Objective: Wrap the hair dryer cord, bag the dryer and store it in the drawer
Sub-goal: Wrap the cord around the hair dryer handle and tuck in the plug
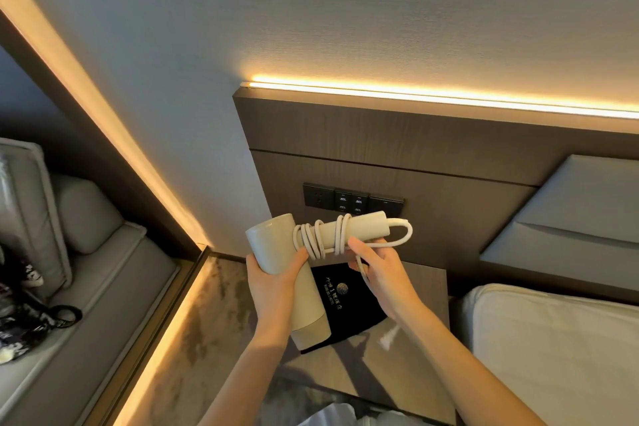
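Beneath both hands, dryer (276, 245) hides part of black bag (340, 301).

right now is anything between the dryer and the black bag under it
Nothing visible does. The hair dryer is held in the left hand above the black bag on the nightstand; the bag looks flat, seemingly unopened.

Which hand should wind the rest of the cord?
The right hand. It already pinches the loose cream cord beside the handle, while the left hand grips the cream cylindrical plastic hair dryer by its barrel, steadying it.
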